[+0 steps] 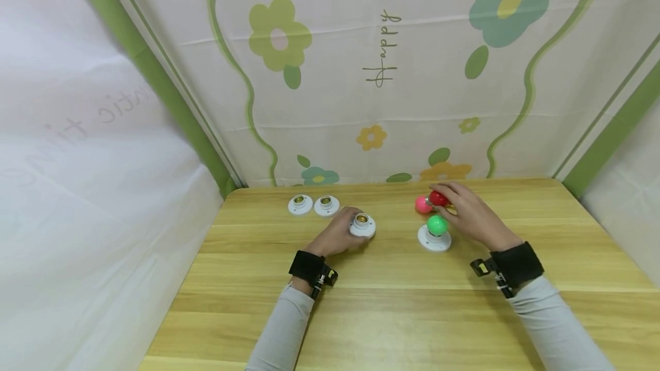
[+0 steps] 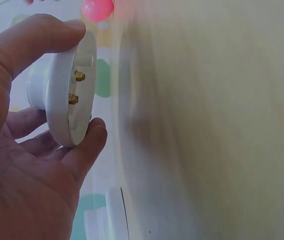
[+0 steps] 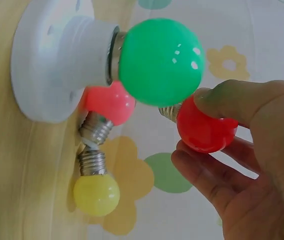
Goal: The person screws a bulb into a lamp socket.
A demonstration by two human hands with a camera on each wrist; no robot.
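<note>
My left hand (image 1: 340,232) grips a round white lamp socket (image 1: 363,226) by its base edge, lifted off the table. In the left wrist view, two brass screws show on the hollow underside of that socket (image 2: 84,85). My right hand (image 1: 471,213) pinches a red bulb (image 3: 207,125) between thumb and fingers, its metal screw end pointing away from the palm. Close in front of this hand, a green bulb (image 1: 437,225) sits upright in another white socket (image 1: 434,240) on the table. Behind them lie a pink bulb (image 1: 423,205) and a yellow bulb (image 3: 96,195), screw ends close together.
Two more white sockets, one at the left (image 1: 300,205) and one beside it (image 1: 327,205), stand near the back edge of the wooden table (image 1: 381,319). A flowered fabric curtain (image 1: 330,102) rises directly behind the table, with white fabric at both sides.
</note>
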